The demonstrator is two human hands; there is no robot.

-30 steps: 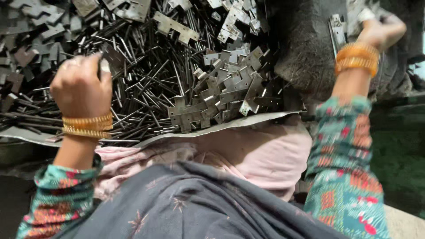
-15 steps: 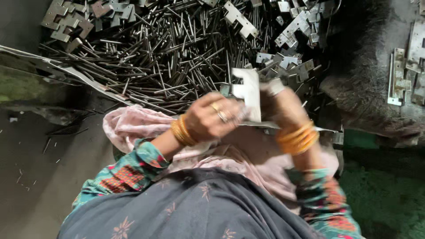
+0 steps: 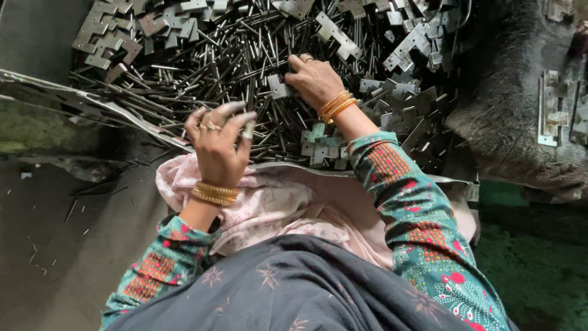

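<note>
My left hand (image 3: 215,144) is raised over the near edge of a heap of thin metal pins (image 3: 226,58). Its fingertips pinch a small pale metal piece (image 3: 248,130). My right hand (image 3: 315,79) reaches palm down into the heap, and its fingers close on a flat grey hinge plate (image 3: 278,89). Both wrists carry gold bangles. More hinge plates (image 3: 318,146) lie just below my right forearm. The underside of my right hand is hidden.
Hinge plates are piled at the far left (image 3: 104,37) and far right (image 3: 407,46) of the heap. A dark rough mat (image 3: 508,116) on the right bears joined hinges (image 3: 551,110). A pink cloth (image 3: 275,205) covers my lap. Bare grey floor (image 3: 55,233) lies left.
My hands were together over my lap holding a hinge plate. They have parted: the right has reached forward into the pile and the left has moved left with a small piece.
</note>
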